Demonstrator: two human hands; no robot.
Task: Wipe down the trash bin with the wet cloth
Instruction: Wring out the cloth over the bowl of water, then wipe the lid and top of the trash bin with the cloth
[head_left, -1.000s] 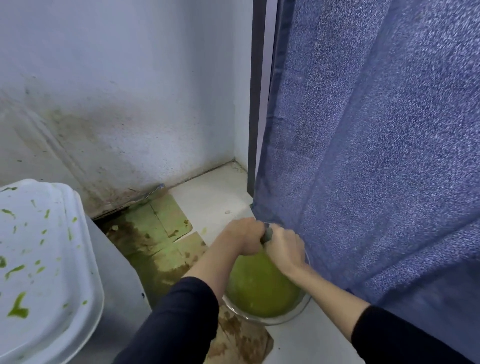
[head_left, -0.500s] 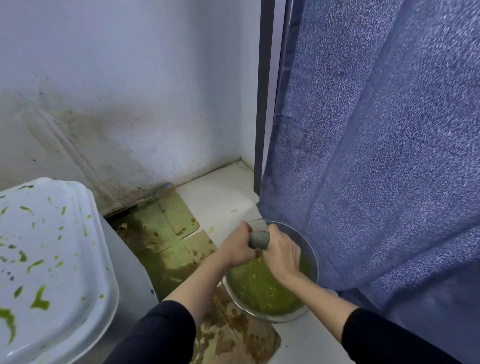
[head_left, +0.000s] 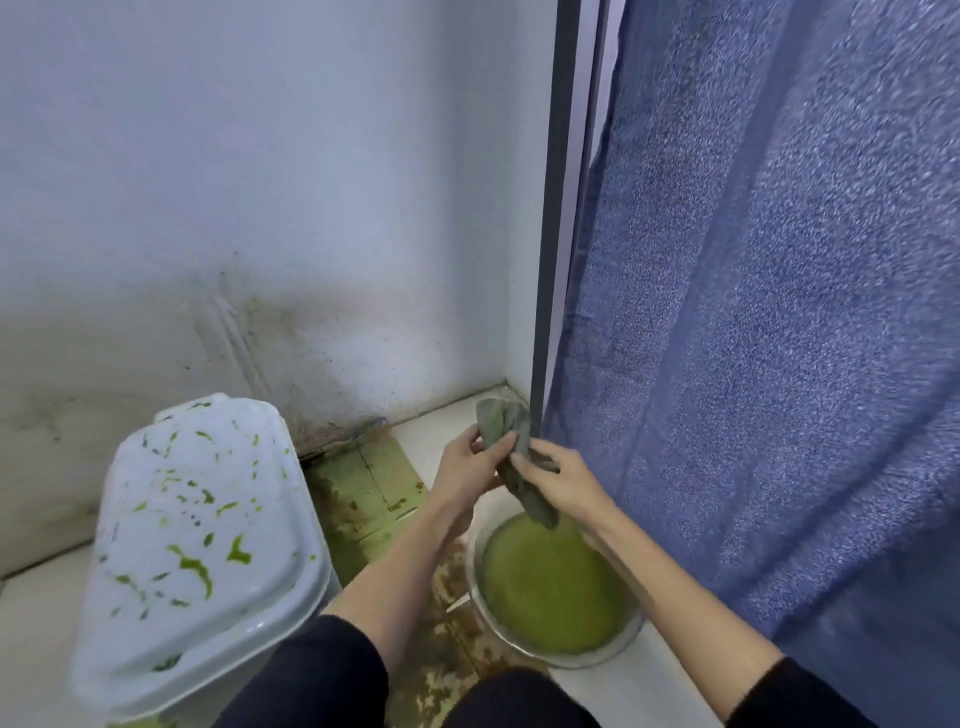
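Cloth: the grey cloth (head_left: 511, 457) was lifted clear of the bowl and held between both hands, its lower end hanging just over the green water; 0.5 s before it was a tight twisted roll low over the bowl.
Trash bin: the white trash bin (head_left: 197, 551) stood at the lower left, lid shut and splashed with green streaks, well apart from the cloth; more of the lid showed than 1 s before.
Left hand: the left hand (head_left: 470, 467) had risen from the bowl and pinched the upper part of the cloth between thumb and fingers.
Right hand: the right hand (head_left: 558, 475) had risen too, fingers closed around the cloth's middle, just beside the left hand.
Bowl: the clear bowl (head_left: 558, 660) of cloudy green water sat on the floor below the hands, now uncovered where the hands had hidden it.
Floor: a stained green mat (head_left: 363, 483) lay between bin and bowl.
Curtain: the blue curtain (head_left: 769, 312) hung at the right, just beside the bowl.
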